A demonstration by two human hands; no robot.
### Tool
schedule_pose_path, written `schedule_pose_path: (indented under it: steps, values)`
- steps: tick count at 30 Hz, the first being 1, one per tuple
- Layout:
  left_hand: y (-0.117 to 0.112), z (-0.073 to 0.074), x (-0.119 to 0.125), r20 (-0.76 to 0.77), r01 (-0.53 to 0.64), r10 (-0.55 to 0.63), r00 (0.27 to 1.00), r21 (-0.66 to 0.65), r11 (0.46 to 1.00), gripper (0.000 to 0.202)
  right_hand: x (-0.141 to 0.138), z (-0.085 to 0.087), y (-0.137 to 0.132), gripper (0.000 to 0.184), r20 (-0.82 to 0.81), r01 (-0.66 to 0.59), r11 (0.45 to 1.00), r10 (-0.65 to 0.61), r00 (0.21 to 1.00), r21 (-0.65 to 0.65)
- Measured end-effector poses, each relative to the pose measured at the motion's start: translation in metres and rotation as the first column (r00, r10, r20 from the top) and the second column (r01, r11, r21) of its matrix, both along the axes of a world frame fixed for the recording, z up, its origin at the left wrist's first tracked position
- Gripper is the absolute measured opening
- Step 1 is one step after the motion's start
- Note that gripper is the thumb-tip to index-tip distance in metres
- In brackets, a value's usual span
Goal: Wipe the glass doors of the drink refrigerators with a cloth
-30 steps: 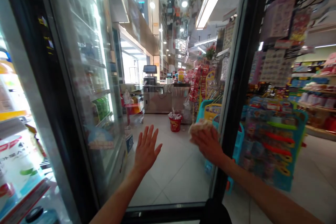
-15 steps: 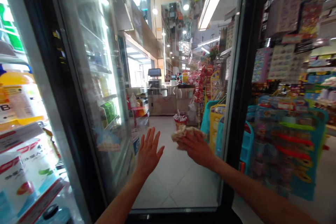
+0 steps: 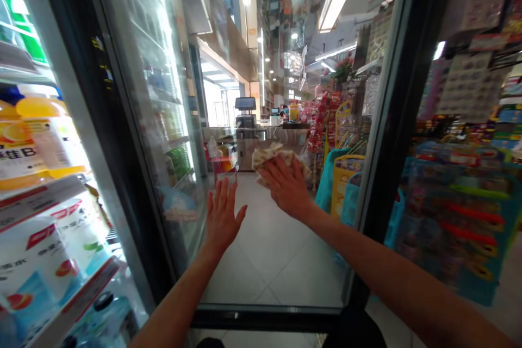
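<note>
In front of me stands a glass door (image 3: 261,266) with a black frame. My right hand (image 3: 289,187) presses a crumpled beige-and-brown cloth (image 3: 273,151) against the pane, its fingers laid over it. To the left and a little lower, my left hand (image 3: 222,215) is open with fingers spread, held flat at the glass and holding nothing. Part of the cloth is hidden under my right fingers.
Lit cooler shelves at the left hold orange bottles (image 3: 41,136) and white packages (image 3: 36,261). Through the glass are a checkout counter (image 3: 247,147) and hanging red goods (image 3: 322,114). Toy displays (image 3: 460,217) stand right of the black door frame (image 3: 402,103).
My right hand has moved up and slightly left across the glass with the cloth. My left hand has shifted a little left and up. The view has shifted slightly.
</note>
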State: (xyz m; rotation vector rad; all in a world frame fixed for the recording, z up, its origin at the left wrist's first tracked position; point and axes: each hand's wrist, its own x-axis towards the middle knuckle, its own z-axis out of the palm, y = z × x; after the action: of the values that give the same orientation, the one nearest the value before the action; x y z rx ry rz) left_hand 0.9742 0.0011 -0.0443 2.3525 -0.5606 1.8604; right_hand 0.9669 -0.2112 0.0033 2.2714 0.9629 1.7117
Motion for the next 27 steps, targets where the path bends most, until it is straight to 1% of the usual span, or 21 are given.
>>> schedule_pose_path:
  steps: [1,3,4,5,7,8,9,10,11,12,14,15,16,17,20,21,22,23,25,26,27]
  values:
    - [0.003,-0.001,0.0,-0.002,-0.001,0.001,1.0,-0.004,1.0,0.068,0.0,-0.004,0.004,0.05,0.0,-0.036,0.997,0.036,0.999,-0.072]
    - [0.01,-0.004,-0.001,-0.005,-0.008,0.008,1.0,-0.009,1.0,0.067,0.001,-0.009,0.01,0.046,0.003,-0.115,0.967,0.119,0.993,-0.226]
    - [0.014,-0.005,-0.001,-0.006,-0.016,0.016,1.0,-0.013,1.0,0.067,0.002,-0.008,0.013,0.045,0.004,-0.129,0.959,0.134,0.991,-0.25]
    - [0.017,-0.007,0.0,-0.008,-0.026,0.025,1.0,-0.018,1.0,0.067,0.003,-0.004,0.017,0.045,0.008,-0.12,0.967,0.125,0.992,-0.224]
    - [0.023,-0.009,0.001,-0.014,-0.047,0.047,0.999,-0.036,0.998,0.069,0.005,0.01,0.023,0.047,0.013,-0.052,0.997,0.053,0.998,-0.063]
    - [0.025,-0.01,0.001,-0.018,-0.057,0.056,0.998,-0.045,0.997,0.069,0.007,0.016,0.026,0.049,-0.001,-0.013,1.0,0.013,1.0,0.019]
    - [0.027,-0.01,0.002,-0.024,-0.064,0.063,0.998,-0.052,0.997,0.069,0.008,0.018,0.029,0.053,-0.026,0.015,0.998,-0.013,1.0,0.068]
    - [0.029,-0.01,0.002,-0.028,-0.069,0.067,0.997,-0.057,0.996,0.07,0.009,0.017,0.032,0.056,-0.057,0.021,0.997,-0.017,0.998,0.071]
    - [0.032,-0.011,0.002,-0.032,-0.071,0.069,0.997,-0.06,0.996,0.069,0.009,0.011,0.035,0.058,-0.088,0.002,1.0,0.0,0.996,0.025]
    - [0.034,-0.011,0.001,-0.033,-0.072,0.07,0.997,-0.06,0.996,0.069,0.009,0.002,0.037,0.059,-0.118,-0.038,0.998,0.031,0.993,-0.059]
    - [0.041,-0.013,0.001,-0.035,-0.071,0.07,0.997,-0.053,0.996,0.067,0.009,-0.016,0.041,0.06,-0.162,-0.146,0.957,0.108,0.981,-0.249]
    - [0.044,-0.014,0.002,-0.038,-0.074,0.072,0.997,-0.052,0.996,0.067,0.009,-0.021,0.043,0.06,-0.17,-0.181,0.936,0.134,0.976,-0.302]
    - [0.048,-0.015,0.002,-0.044,-0.079,0.077,0.996,-0.054,0.995,0.067,0.01,-0.021,0.046,0.059,-0.165,-0.191,0.93,0.145,0.976,-0.313]
    - [0.052,-0.016,0.003,-0.051,-0.086,0.083,0.995,-0.061,0.994,0.067,0.01,-0.017,0.049,0.058,-0.151,-0.177,0.944,0.139,0.979,-0.279]
    - [0.063,-0.019,0.004,-0.075,-0.102,0.095,0.993,-0.091,0.991,0.067,0.012,0.006,0.061,0.058,-0.129,-0.086,0.992,0.074,0.989,-0.093]
    - [0.066,-0.019,0.004,-0.085,-0.105,0.097,0.992,-0.097,0.99,0.066,0.012,0.01,0.065,0.059,-0.138,-0.08,0.994,0.069,0.988,-0.075]
    - [0.069,-0.019,0.004,-0.095,-0.11,0.1,0.99,-0.103,0.989,0.065,0.012,0.011,0.069,0.06,-0.152,-0.099,0.99,0.083,0.985,-0.103]
    - [0.073,-0.019,0.003,-0.103,-0.117,0.106,0.989,-0.11,0.987,0.064,0.012,0.01,0.073,0.06,-0.169,-0.139,0.976,0.111,0.979,-0.166]
    - [0.082,-0.02,0.001,-0.12,-0.141,0.126,0.985,-0.13,0.981,0.062,0.014,0.002,0.082,0.059,-0.198,-0.231,0.92,0.175,0.965,-0.315]
    - [0.087,-0.02,0.0,-0.131,-0.156,0.138,0.982,-0.144,0.977,0.061,0.016,-0.002,0.087,0.058,-0.202,-0.258,0.898,0.196,0.96,-0.356]
    - [0.093,-0.02,-0.001,-0.144,-0.171,0.149,0.978,-0.161,0.972,0.06,0.018,-0.004,0.092,0.057,-0.196,-0.264,0.897,0.205,0.959,-0.355]
